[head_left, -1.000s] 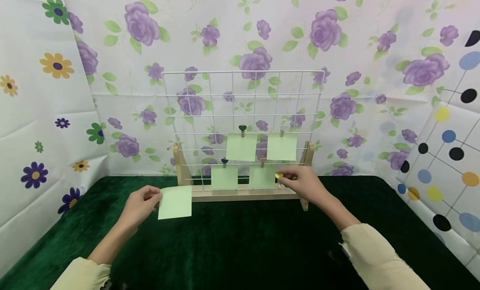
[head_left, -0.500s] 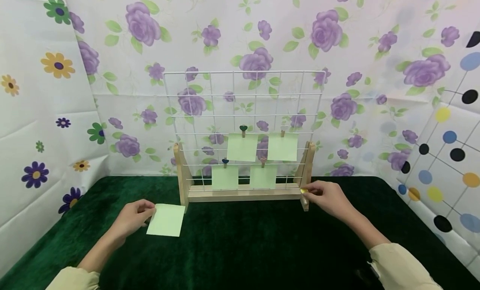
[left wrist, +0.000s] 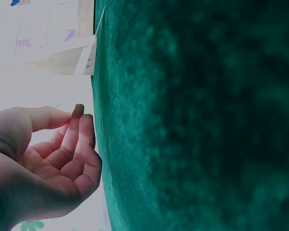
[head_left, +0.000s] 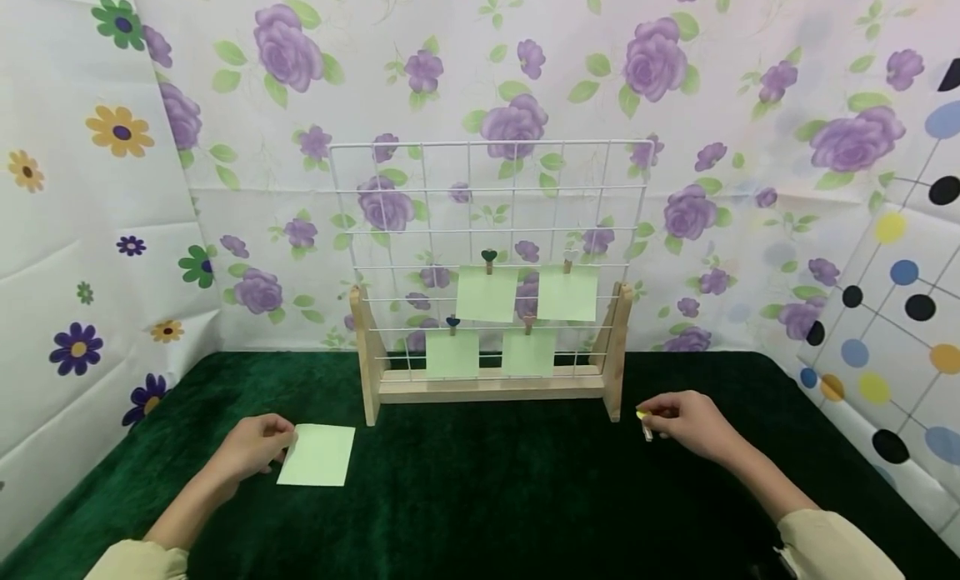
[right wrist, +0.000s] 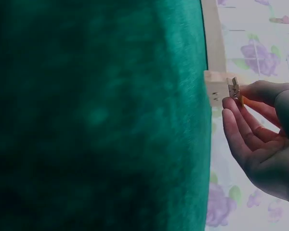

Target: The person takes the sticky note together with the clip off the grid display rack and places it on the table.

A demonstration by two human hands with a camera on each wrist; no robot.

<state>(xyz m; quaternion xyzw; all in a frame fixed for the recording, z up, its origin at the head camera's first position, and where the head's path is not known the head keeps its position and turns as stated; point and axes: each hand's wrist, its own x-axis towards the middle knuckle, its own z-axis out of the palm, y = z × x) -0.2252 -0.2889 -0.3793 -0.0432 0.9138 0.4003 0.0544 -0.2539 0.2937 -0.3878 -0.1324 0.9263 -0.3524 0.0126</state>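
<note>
Low over the green cloth at the left, my left hand [head_left: 251, 447] pinches a pale green paper note [head_left: 318, 457] by its left edge; the left wrist view shows thumb and fingertips meeting on it. My right hand [head_left: 690, 426], right of the rack, pinches a small wooden clothespin [head_left: 647, 428] with a yellow top; its metal spring shows in the right wrist view. Between the hands and farther back stands a white wire grid rack [head_left: 491, 188]. Two notes hang in an upper row, the left one [head_left: 487, 295] under a dark green heart clothespin [head_left: 489, 259], and two more hang below.
The rack stands on a wooden base [head_left: 491, 388] with two upright side supports. A dark green cloth [head_left: 480, 488] covers the table. Floral sheets [head_left: 735, 130] hang behind and at the left, with a dotted sheet [head_left: 892, 330] at the right.
My right hand has drawn away from the rack's lower right, moving right and toward me with the clothespin. My left hand has lowered leftward with the note. The hung notes have stayed put.
</note>
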